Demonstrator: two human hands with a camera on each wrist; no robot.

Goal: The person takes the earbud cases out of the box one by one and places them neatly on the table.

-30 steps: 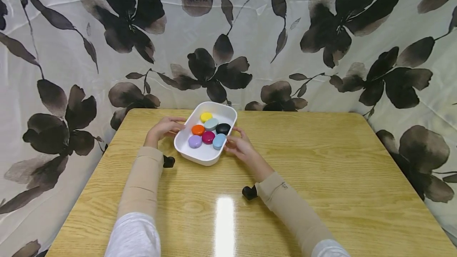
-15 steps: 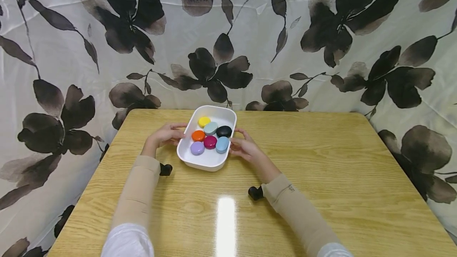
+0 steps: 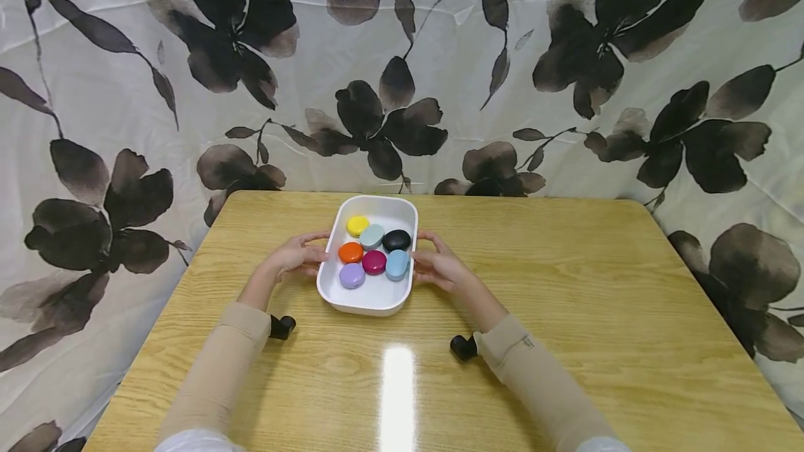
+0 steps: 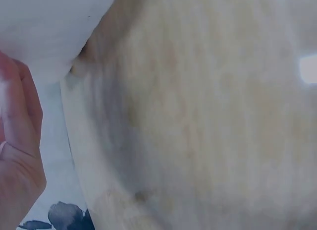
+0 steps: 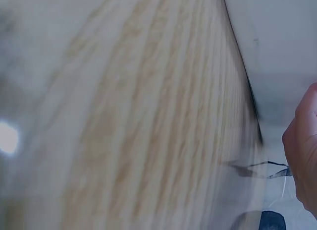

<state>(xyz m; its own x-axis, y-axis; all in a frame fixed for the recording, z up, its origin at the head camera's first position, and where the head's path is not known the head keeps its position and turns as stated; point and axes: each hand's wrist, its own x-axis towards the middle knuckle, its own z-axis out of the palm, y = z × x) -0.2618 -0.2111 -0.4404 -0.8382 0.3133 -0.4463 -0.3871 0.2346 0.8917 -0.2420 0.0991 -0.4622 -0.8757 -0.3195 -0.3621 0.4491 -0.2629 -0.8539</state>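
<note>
A white rectangular plastic tray [image 3: 370, 300] with rounded corners is held between both hands in the head view. My left hand [image 3: 292, 257] grips its left wall, thumb at the rim. On the opposite side, my right hand [image 3: 442, 266] grips the right wall. Several smooth, glossy rounded discs lie in the tray, among them a yellow disc [image 3: 357, 226], an orange disc [image 3: 350, 252], a black disc [image 3: 396, 240] and a lilac disc [image 3: 352, 275]. Each wrist view shows part of the tray's outer wall, with the left hand [image 4: 17, 136] and right hand [image 5: 304, 145] at the frame edges.
The tray is over the far part of a wooden table [image 3: 565, 298], left of its middle. Behind the table hangs a white curtain [image 3: 477, 89] printed with dark flowers. Black wrist-worn pieces stick out from both beige sleeves. A bright reflection shines on the near tabletop.
Both hands have brought the tray nearer to me and slightly right. It was tilted askew before and has turned straighter. The discs have kept their arrangement inside.
</note>
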